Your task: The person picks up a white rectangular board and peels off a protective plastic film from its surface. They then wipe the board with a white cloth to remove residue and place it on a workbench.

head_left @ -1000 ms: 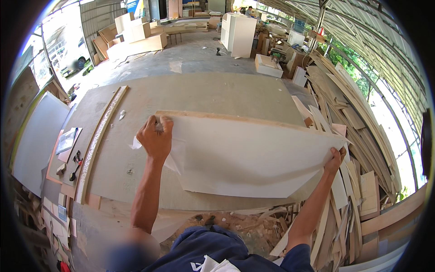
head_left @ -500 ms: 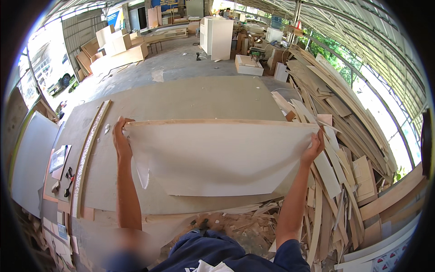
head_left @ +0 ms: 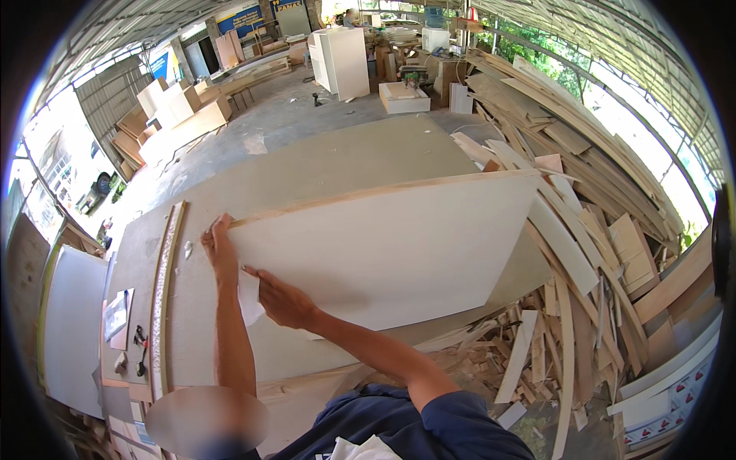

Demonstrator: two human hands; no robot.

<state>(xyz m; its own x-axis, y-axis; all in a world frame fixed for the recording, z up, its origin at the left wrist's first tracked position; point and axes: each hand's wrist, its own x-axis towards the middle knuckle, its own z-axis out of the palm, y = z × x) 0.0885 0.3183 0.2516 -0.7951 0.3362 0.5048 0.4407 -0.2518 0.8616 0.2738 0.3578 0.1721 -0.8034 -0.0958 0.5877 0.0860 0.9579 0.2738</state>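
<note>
- Left hand [head_left: 218, 241] stays clamped on the white board's [head_left: 391, 249] far-left corner.
- White flap [head_left: 249, 299] hangs between the hands.
- Right hand [head_left: 285, 300] has left the board's right end for the flap; cannot tell if it grips.
- Board now slants over the worktop [head_left: 383, 149].

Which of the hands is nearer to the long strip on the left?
Left. The left hand is right of the long strip, at the far left corner of the white panel; the right hand is farther right, by the panel's left edge.
</note>
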